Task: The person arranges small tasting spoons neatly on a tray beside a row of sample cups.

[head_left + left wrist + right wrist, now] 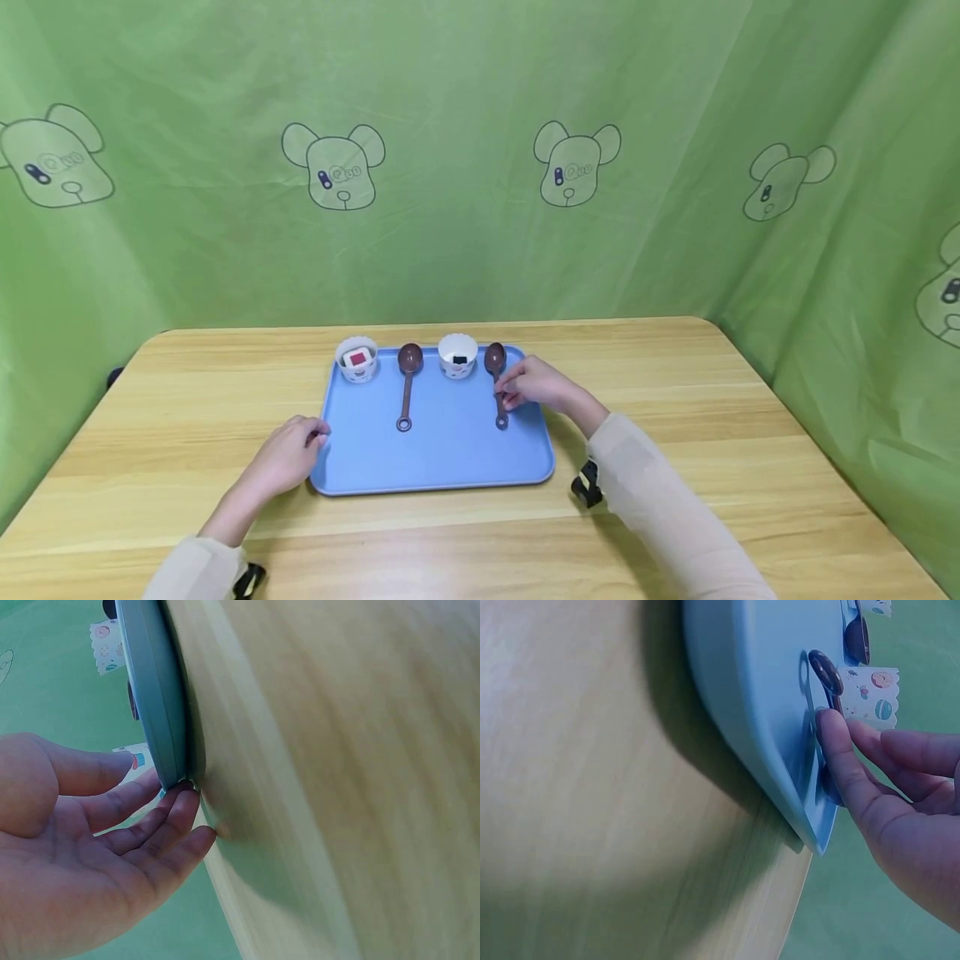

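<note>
My right hand [536,383] pinches the handle of the right brown spoon [495,358], which lies along the right side of a blue tray [442,458]. In the right wrist view, the looped handle end [826,673] sticks out past the fingertips. At the tray's left rim, my left hand [288,454] touches the edge. The left wrist view shows its fingers [176,817] fairly straight against the rim, the thumb held apart from them. A second brown spoon [409,358] lies between two white paper cups: the left cup [358,373] and the right cup [457,367].
A white piece with a red square [357,358] sits in the left cup, and a small black piece [460,361] shows in the right cup. Under the tray is a wooden table [420,542]. Green curtains [465,250] with bear prints hang behind and at the sides.
</note>
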A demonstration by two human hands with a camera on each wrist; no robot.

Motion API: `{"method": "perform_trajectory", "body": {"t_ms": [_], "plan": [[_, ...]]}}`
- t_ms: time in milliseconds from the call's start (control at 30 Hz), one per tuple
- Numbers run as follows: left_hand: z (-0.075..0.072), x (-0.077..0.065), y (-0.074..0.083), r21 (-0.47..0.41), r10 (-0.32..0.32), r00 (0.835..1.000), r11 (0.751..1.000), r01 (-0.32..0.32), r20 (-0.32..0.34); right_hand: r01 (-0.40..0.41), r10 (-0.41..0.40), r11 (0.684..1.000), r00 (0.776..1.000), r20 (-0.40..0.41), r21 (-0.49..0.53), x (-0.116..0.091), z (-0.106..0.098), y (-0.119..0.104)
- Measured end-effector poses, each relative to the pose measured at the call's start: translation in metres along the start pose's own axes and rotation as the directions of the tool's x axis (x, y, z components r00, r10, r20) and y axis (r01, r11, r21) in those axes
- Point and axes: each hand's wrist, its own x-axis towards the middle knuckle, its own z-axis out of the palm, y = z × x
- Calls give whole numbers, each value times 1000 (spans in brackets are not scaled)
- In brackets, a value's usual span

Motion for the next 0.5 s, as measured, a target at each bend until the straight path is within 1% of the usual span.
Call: {"method": "perform_trajectory", "body": {"t_ms": [267,500], "plan": [[0,-1,0,-2,-10,1000,1000,10,-5,7,-7,1000,1000,-2,-11,3,0,4],[-1,-1,0,-5,-9,1000,1000,9,-2,7,-8,999,1000,-17,-40,0,-3,4]]}}
